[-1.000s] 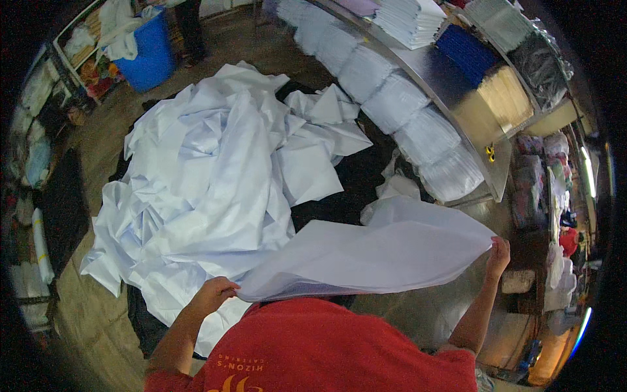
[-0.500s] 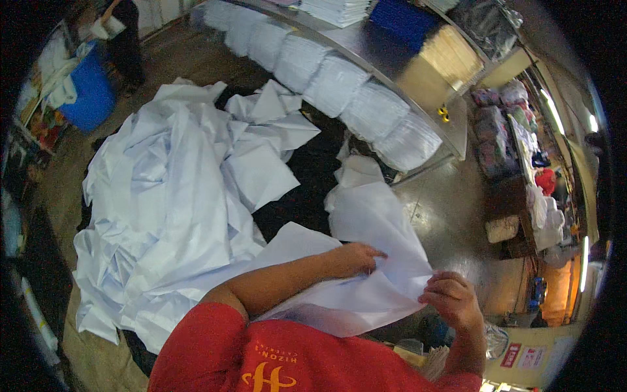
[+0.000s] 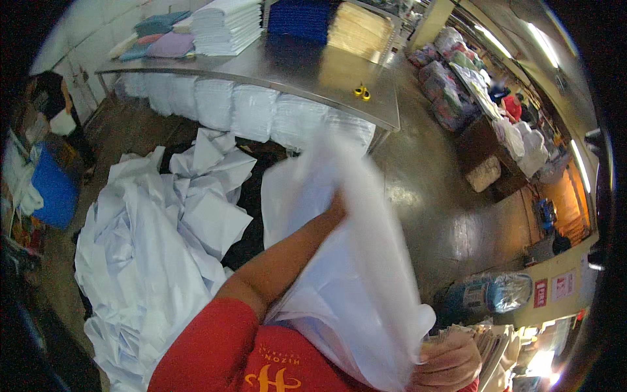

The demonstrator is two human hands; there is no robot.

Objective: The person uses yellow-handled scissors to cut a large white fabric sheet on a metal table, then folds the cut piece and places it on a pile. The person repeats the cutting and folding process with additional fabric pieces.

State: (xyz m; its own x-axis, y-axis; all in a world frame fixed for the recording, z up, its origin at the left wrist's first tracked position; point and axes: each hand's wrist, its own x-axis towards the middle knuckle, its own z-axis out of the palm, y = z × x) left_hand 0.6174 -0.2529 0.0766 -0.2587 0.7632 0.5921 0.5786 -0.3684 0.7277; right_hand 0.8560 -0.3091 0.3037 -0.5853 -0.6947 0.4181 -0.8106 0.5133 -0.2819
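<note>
A large white cloth (image 3: 385, 261) spreads in front of my red shirt, its upper part smeared by motion. My left hand (image 3: 337, 204) is stretched forward against it; the cloth covers the fingers. Low on the right, my right hand (image 3: 450, 359) is blurred, with its fingers closed on the cloth's near edge. To the left, a big heap of crumpled white cloths (image 3: 150, 261) lies on black material (image 3: 245, 212) on the floor.
Ahead stands a metal table (image 3: 294, 65) with folded linen stacks (image 3: 225, 29) and yellow-handled scissors (image 3: 362, 92). White bundles (image 3: 253, 112) sit under it. At far left are a blue bin (image 3: 55, 186) and another person (image 3: 52, 98). A wrapped bundle (image 3: 490, 292) lies at right.
My left hand has reached forward and up, and the white cloth has risen with it. My right hand has dropped lower, toward my body. The view has tilted up toward the table.
</note>
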